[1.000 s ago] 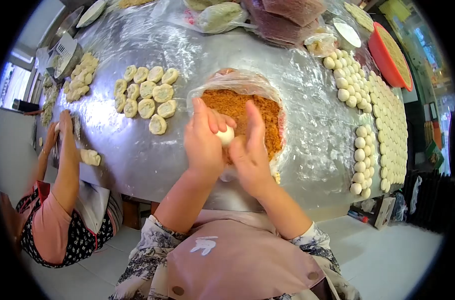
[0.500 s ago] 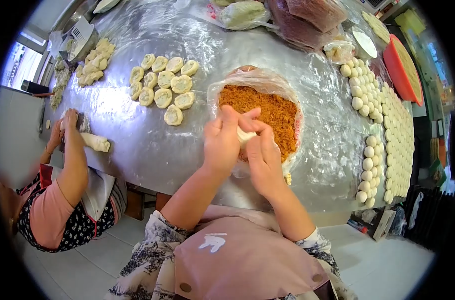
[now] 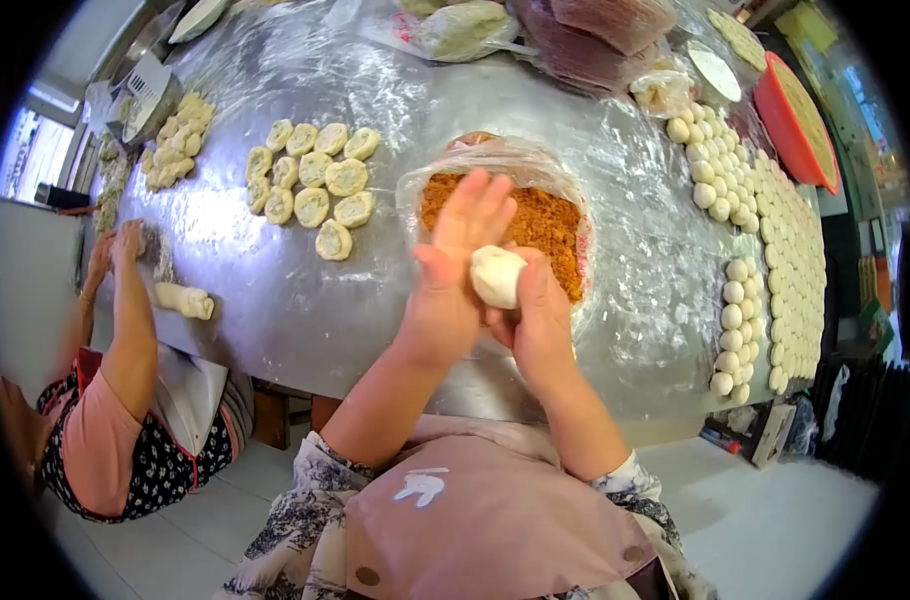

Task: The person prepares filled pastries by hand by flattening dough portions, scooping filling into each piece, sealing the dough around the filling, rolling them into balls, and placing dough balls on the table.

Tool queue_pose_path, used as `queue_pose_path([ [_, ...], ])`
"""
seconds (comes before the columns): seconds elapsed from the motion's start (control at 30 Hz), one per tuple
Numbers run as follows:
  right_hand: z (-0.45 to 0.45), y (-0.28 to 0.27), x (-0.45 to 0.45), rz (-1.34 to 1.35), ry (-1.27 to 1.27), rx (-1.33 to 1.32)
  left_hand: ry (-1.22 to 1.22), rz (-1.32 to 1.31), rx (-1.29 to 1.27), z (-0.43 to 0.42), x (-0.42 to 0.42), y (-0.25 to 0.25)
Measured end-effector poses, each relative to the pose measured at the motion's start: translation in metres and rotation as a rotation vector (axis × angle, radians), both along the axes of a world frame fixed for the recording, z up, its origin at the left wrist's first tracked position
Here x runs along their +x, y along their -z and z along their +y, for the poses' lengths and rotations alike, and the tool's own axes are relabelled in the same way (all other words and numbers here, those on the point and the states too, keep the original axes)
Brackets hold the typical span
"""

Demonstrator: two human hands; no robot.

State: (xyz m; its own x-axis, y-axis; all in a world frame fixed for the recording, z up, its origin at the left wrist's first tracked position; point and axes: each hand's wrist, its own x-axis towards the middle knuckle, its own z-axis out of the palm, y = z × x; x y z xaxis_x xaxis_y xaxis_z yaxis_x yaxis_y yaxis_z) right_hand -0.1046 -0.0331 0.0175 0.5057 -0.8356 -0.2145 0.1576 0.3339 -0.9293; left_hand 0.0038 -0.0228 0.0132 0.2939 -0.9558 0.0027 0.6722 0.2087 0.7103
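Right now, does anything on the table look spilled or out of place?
White smears, perhaps flour, mark the table, notably between the orange filling and the dough balls at right; they look untidy, though probably normal around dough. Nothing else stands out.

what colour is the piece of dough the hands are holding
The piece of dough is creamy white, seen in the head view.
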Motion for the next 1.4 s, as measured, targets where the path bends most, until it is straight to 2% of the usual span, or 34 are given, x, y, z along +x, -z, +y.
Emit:
queue_pose_path([
  [0.07,0.007,0.005,0.009,-0.022,0.029,0.066,-0.079,-0.309,-0.002,-0.003,-0.006,0.012],
  [0.1,0.008,0.005,0.009,0.051,0.032,0.003,0.164,-0.521,0.034,0.006,0.013,0.009],
  [0.17,0.005,0.004,0.005,0.280,0.012,-0.200,0.099,-0.448,0.072,0.003,0.009,0.026],
  [0.27,-0.003,-0.008,-0.017,0.131,-0.026,-0.079,0.148,-0.546,0.109,0.001,-0.001,0.029],
  [0.37,-0.016,-0.007,-0.063,0.403,0.135,-0.247,0.166,-0.205,0.108,-0.006,-0.019,0.013],
  [0.4,-0.027,-0.018,-0.085,0.514,0.245,-0.197,0.203,-0.270,0.087,-0.006,-0.012,0.013],
  [0.43,-0.042,-0.021,-0.110,0.780,0.343,-0.267,0.237,-0.337,0.068,-0.006,-0.001,0.017],
  [0.47,-0.060,0.007,-0.148,0.922,0.453,-0.455,0.148,-0.396,0.069,-0.007,0.003,0.020],
  [0.57,-0.091,0.027,-0.236,1.316,0.514,-0.630,0.242,-0.498,0.227,-0.002,0.023,0.021],
  [0.67,-0.106,0.036,-0.274,1.577,0.467,-0.617,0.268,-0.481,0.268,0.005,0.023,0.025],
  [0.87,-0.127,0.051,-0.307,1.671,0.396,-0.684,0.349,-0.464,0.321,0.015,0.022,0.023],
  [0.97,-0.134,0.061,-0.319,1.638,0.414,-0.805,0.367,-0.453,0.309,0.019,0.023,0.021],
  [1.13,-0.140,0.064,-0.317,1.717,0.342,-0.703,0.389,-0.389,0.291,0.024,0.022,0.013],
  [1.27,-0.137,0.057,-0.313,1.718,0.319,-0.692,0.358,-0.410,0.287,0.029,0.031,0.012],
  [1.4,-0.134,0.061,-0.317,1.759,0.308,-0.800,0.290,-0.398,0.310,0.038,0.054,0.013],
])
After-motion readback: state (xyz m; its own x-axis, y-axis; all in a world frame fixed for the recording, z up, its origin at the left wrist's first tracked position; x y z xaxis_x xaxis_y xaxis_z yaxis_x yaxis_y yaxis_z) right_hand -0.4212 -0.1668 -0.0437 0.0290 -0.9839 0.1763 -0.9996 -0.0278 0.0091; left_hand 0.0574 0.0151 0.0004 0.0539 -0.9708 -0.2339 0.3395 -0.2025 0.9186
